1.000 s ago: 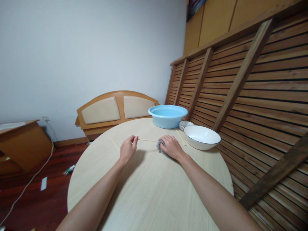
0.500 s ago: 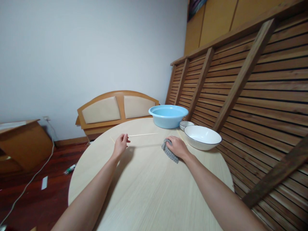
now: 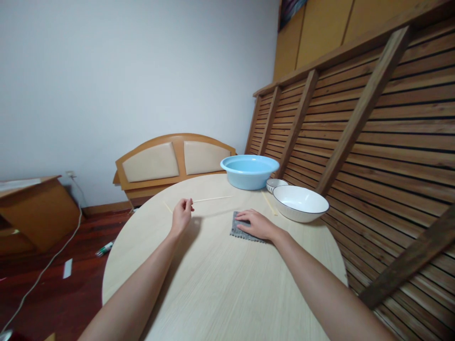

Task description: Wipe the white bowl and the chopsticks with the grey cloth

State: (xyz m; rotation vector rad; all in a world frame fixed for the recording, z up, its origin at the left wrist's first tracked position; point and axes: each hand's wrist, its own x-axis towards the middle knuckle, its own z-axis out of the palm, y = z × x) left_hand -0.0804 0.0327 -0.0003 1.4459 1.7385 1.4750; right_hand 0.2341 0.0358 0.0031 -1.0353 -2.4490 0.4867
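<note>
My left hand (image 3: 182, 213) is closed in a pinch around one end of a thin pale chopstick (image 3: 215, 198), which points to the right above the round table (image 3: 213, 279). My right hand (image 3: 256, 224) lies flat, fingers stretched out, on a grey cloth (image 3: 245, 236) with a scalloped edge. The cloth is spread on the tabletop, partly covered by that hand. Beyond the right hand, a pale stick (image 3: 269, 203) rests beside the large white bowl (image 3: 300, 202). Another pale stick (image 3: 167, 207) lies just left of my left hand, partly hidden by it.
A light blue basin (image 3: 250, 177) stands at the table's far edge, with a small patterned bowl (image 3: 276, 183) beside it. A slatted wooden panel (image 3: 387, 175) leans along the right. Behind the table is a padded headboard (image 3: 180, 158). A cable (image 3: 46, 267) runs across the floor.
The grey cloth was bunched under my right hand; now it lies flatter and slightly further left, with the fingers extended over it. My left hand still holds the chopstick, almost unmoved.
</note>
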